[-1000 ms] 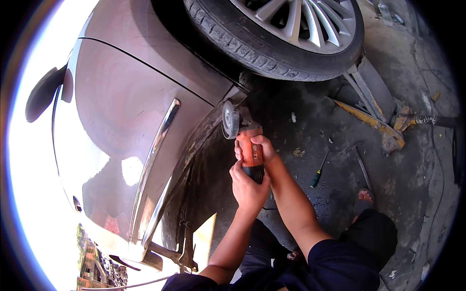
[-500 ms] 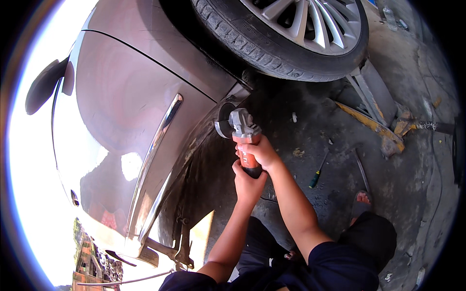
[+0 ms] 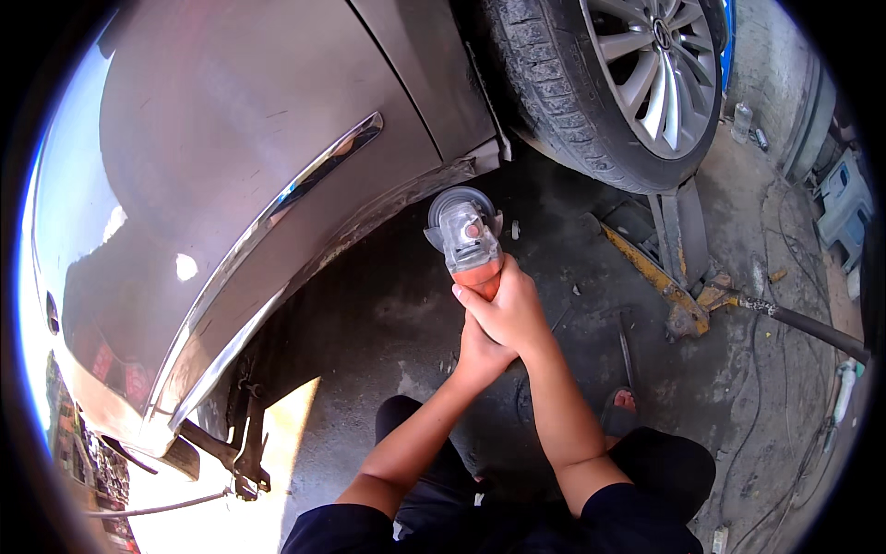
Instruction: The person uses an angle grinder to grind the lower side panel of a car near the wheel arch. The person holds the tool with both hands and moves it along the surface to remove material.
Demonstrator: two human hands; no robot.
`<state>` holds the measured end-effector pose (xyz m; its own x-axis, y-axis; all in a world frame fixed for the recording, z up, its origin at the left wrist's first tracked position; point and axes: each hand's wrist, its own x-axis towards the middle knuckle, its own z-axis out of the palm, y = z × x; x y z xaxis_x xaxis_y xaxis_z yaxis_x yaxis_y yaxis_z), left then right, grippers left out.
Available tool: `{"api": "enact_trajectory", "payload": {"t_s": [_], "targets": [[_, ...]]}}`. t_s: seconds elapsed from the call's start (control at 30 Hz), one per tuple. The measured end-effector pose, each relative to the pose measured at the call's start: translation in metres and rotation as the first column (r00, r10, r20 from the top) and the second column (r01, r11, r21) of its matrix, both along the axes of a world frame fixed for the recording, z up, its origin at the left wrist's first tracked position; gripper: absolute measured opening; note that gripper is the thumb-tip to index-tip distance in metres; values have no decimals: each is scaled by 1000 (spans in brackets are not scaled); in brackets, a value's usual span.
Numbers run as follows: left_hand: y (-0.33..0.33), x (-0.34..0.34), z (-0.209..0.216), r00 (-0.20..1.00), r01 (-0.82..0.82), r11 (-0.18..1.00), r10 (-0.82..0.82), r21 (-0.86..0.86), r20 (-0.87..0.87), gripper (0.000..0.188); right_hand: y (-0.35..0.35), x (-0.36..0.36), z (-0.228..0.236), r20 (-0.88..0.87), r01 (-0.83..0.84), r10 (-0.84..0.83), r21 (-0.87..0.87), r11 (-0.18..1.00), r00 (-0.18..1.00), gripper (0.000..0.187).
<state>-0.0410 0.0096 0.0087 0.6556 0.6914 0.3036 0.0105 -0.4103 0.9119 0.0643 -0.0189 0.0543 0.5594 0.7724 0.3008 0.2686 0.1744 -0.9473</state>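
Note:
Both my hands grip an orange angle grinder (image 3: 471, 245) with a grey metal head and a round disc at its far end. My right hand (image 3: 510, 307) wraps the body just behind the head. Closer to me, my left hand (image 3: 482, 353) is closed round the rear of the handle, which the hands mostly hide. The disc lies just right of the lower sill (image 3: 406, 192) of a grey-brown car, and looks apart from it. That sill edge is scuffed and rough. Above it runs the car door (image 3: 277, 111) with a chrome trim strip (image 3: 328, 166).
A wheel (image 3: 637, 92) leans at the upper right, above a yellow and grey floor jack (image 3: 678, 277) with a long handle. A blue plastic stool (image 3: 844, 208) stands far right. Cables lie on the floor. A metal stand (image 3: 247, 443) is under the car at lower left.
The grinder has come away from the sill and turned, so its disc face and head top now show. My view has shifted, and the car and wheel sit differently in it.

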Motion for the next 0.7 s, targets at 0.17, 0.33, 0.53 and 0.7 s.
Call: {"api": "enact_trajectory", "payload": {"t_s": [0.17, 0.33, 0.53, 0.7], "targets": [[-19, 27, -7, 977, 26, 982, 15, -187, 214, 93, -7, 18, 30, 163, 1, 37, -227, 974, 986, 56], [-28, 45, 16, 953, 25, 966, 54, -256, 297, 94, -10, 27, 61, 283, 31, 48, -271, 962, 958, 54], [-28, 41, 31, 931, 77, 939, 52, -335, 361, 92, -8, 18, 83, 335, 62, 53, -325, 944, 941, 56], [-28, 34, 36, 939, 52, 936, 73, -349, 335, 88, -5, 14, 83, 360, 98, 35, -344, 934, 932, 56]]}}
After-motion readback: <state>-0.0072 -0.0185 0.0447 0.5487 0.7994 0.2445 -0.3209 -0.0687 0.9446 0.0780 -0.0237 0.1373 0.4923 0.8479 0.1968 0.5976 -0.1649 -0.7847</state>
